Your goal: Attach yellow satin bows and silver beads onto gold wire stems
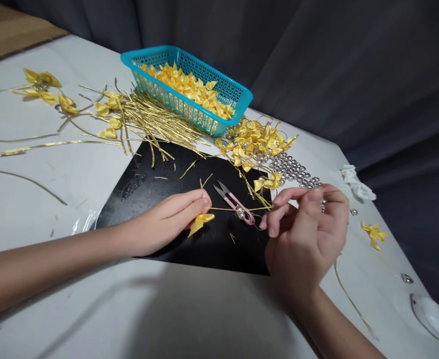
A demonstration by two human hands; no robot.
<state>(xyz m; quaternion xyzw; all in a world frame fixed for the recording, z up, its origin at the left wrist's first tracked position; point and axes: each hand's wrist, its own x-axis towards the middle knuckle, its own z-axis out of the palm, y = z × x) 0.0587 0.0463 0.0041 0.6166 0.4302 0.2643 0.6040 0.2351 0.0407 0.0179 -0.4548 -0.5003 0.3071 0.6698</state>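
My left hand [184,212] is closed, thumb pressed against the fingers. A yellow ribbon piece [200,223] with pointed ends hangs out beneath its fingertips. From there a thin gold cord [223,209] stretches taut to the curled fingers of my right hand [305,229], which grip it; the exact pinch point is hidden. Below the cord, pink-handled thread snips [236,203] lie on a black mat [182,249]. A shiny round silver piece [241,213] shows over their handle; whether it hangs on the cord I cannot tell.
A blue basket [247,97] of yellow ribbon pieces stands at the back. Cut gold cords [159,117] are heaped before it. Finished-looking yellow ribbon pieces [260,137] and silver gems [292,167] lie to its right. A white rounded object [434,316] sits at the right edge.
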